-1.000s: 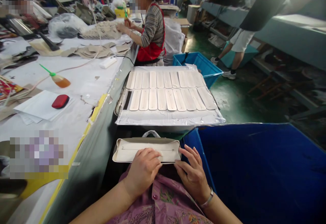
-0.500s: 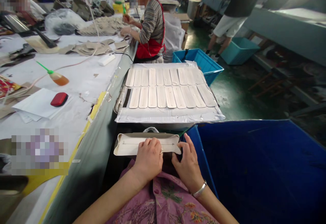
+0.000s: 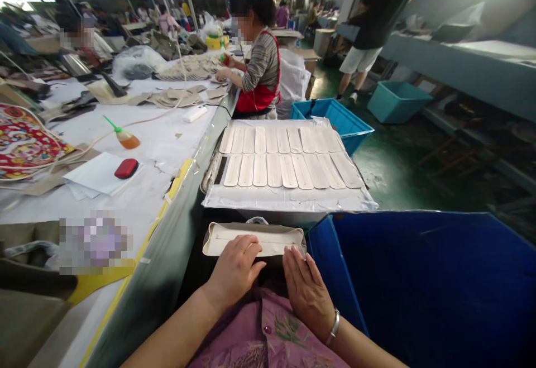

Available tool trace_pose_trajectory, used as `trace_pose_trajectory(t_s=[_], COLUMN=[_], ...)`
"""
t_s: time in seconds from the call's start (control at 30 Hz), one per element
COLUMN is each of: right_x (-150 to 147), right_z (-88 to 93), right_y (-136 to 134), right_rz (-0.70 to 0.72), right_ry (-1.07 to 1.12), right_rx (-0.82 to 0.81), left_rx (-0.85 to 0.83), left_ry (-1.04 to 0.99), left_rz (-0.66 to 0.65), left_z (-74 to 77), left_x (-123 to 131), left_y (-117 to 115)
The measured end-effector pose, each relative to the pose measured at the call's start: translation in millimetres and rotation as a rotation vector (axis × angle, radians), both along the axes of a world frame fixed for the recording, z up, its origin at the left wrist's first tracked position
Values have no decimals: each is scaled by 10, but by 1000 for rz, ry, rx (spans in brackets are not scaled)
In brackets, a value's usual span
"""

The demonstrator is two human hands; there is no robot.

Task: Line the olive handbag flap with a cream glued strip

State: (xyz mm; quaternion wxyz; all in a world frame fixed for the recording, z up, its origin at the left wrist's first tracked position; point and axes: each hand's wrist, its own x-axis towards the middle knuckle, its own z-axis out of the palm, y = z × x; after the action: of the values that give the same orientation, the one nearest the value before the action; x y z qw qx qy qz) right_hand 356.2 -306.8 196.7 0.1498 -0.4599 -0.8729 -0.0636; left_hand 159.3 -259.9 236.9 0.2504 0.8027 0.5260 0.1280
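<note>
In front of my lap rests a grey-brown bag (image 3: pixel 276 229) with a long cream panel (image 3: pixel 274 243) set in its upturned side. A thin line is drawn along the panel, and its edges curl up at both ends. My left hand (image 3: pixel 237 264) lies over the near edge at the middle, fingers on the panel and thumb stretched out to the right. Flat fingers of my right hand (image 3: pixel 307 287) press on the near right corner. Behind the bag a clear looped handle (image 3: pixel 257 220) shows. The bag's underside is hidden.
Two rows of cream panels (image 3: pixel 274 170) lie on a white-covered board (image 3: pixel 288 199) ahead. Blue bins (image 3: pixel 419 273) stand right. The left table (image 3: pixel 154 128) holds a glue bottle (image 3: pixel 127 140) and a red case (image 3: pixel 126 168). A co-worker (image 3: pixel 263 66) sits beyond.
My left thumb has come away from the panel's edge and points right. My right fingers, earlier curled around the right end, now lie flat against it. The view has tilted up and left.
</note>
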Motion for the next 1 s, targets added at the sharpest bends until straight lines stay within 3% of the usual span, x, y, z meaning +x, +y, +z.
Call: trace_pose_trajectory(t_s=[0.13, 0.5, 0.67, 0.8, 1.0], right_x=[-92, -341, -357, -366, -489], right_z=[-73, -213, -212, -236, -258], right_y=[-52, -37, -17, -1, 62], right_rz=[-37, 26, 48, 78, 114], right_ry=[42, 16, -7, -3, 3], right_rx=[8, 72, 40, 31, 81], left_rx=[6, 21, 22, 102, 120], left_ry=[80, 166, 67, -36, -43], left_rz=[7, 116, 158, 108, 168], left_z=[-35, -9, -41, -93, -83], left_x=[-134, 6, -278, -593, -579], left_y=[-41, -66, -70, -65, -61])
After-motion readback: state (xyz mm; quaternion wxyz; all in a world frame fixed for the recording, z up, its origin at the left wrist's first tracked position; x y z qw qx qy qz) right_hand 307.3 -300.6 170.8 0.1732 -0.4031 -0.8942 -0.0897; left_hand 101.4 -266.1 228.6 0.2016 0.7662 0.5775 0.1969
